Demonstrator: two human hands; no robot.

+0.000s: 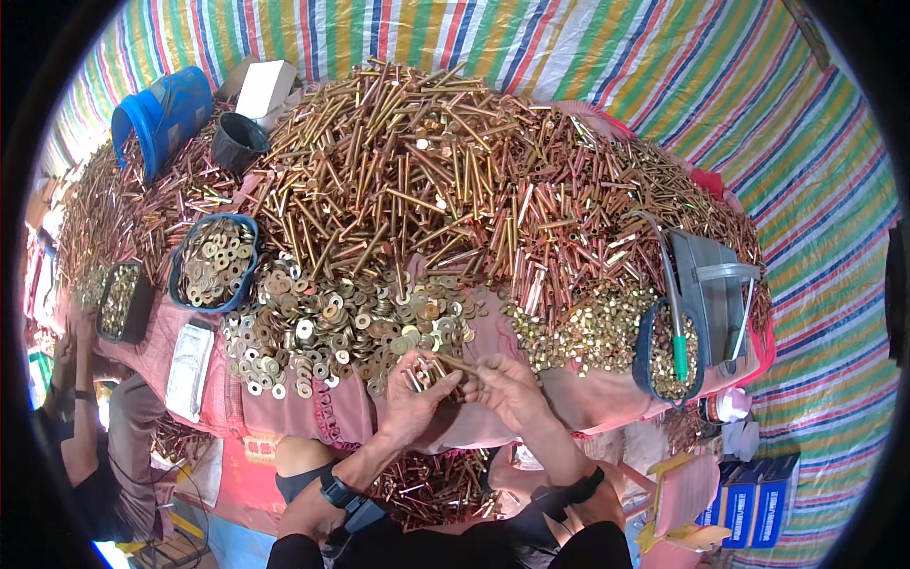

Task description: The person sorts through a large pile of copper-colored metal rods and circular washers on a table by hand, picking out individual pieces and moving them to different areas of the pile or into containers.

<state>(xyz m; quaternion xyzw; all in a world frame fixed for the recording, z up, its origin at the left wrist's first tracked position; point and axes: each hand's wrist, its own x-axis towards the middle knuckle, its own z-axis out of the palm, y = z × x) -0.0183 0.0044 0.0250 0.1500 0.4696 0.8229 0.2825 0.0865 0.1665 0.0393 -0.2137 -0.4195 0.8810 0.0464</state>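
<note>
My left hand [409, 406] is closed, palm up, around several small shiny metal pieces, too small to name surely. A long brass-coloured bolt [457, 363] lies across the gap between my hands, and the fingers of my right hand [517, 396] are pinched at its right end. Both hands are over the near edge of the pink cloth. Just beyond my left hand spreads a heap of flat washers [360, 318]. Beyond my right hand lies a pile of small golden nuts [583, 332]. What my right fingertips cover is hidden.
A big mound of bolts [398, 180] fills the back. Around it are a blue bucket [175, 109], a black pot [237, 142], a washer-filled basin [216, 261] and a grey container [711, 294]. Another person's arm [81, 389] is at the left. More bolts [436, 488] lie below my hands.
</note>
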